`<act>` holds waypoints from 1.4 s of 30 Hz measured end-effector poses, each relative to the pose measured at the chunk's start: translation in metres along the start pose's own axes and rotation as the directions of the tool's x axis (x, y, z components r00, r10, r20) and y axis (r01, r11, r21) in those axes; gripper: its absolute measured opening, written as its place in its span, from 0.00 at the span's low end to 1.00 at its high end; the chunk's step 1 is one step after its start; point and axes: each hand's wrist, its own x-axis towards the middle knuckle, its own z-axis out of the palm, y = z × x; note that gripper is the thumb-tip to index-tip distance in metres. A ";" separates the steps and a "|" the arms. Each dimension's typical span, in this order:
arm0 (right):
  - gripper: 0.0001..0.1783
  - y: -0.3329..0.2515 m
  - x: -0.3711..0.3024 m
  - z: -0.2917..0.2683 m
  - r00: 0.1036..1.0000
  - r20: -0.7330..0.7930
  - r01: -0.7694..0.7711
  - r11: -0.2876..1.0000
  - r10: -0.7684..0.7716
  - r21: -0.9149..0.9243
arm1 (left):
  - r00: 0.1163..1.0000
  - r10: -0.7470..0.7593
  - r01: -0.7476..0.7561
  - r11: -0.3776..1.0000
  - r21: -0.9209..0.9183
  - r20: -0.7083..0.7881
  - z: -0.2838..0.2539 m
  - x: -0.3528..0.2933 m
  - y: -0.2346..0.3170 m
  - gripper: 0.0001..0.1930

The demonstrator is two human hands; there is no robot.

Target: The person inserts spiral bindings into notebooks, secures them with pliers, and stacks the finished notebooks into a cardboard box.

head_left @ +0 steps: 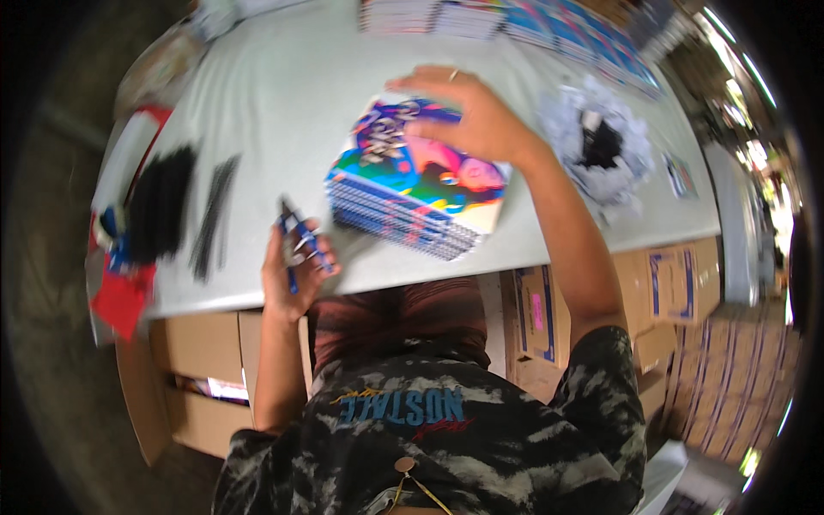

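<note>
Near the table's front edge, my left hand (290,273) is closed around small pliers (299,236) with blue handles and a dark tip pointing up. To its right a stack of spiral-bound notebooks (403,184) lies slightly turned, its coil bindings along the near side and a colourful cartoon cover on top. Over the far right part of that stack reaches my right hand (476,116), blurred, fingers stretched out and thumb apart. A ring shows on one finger. Whether it touches the cover or only hovers, I cannot tell.
On the left lie black binding coils (161,202) and a thinner bunch of coils (213,215), beside a red cloth (124,296). A clear plastic bag (601,176) with black scraps sits right. More book stacks (532,26) line the far edge. Cardboard boxes (202,348) stand below the table.
</note>
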 end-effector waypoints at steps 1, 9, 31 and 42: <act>0.26 -0.013 0.006 0.025 0.996 0.056 0.073 0.997 -0.073 -0.013 | 1.000 -0.024 0.024 1.000 0.002 0.013 0.012 -0.002 0.001 0.29; 0.20 -0.022 0.014 0.084 0.950 0.293 0.123 0.991 -0.104 -0.046 | 0.960 -0.156 0.171 0.984 -0.050 0.232 0.041 0.004 -0.011 0.33; 0.23 -0.027 0.016 0.087 0.933 0.319 0.192 0.980 -0.166 -0.052 | 0.929 -0.269 0.305 0.946 -0.112 0.256 0.017 0.002 -0.005 0.30; 0.32 -0.028 0.014 0.088 0.922 0.344 0.246 0.955 -0.177 -0.166 | 0.943 -0.312 0.319 0.946 -0.050 0.115 0.034 -0.008 -0.007 0.33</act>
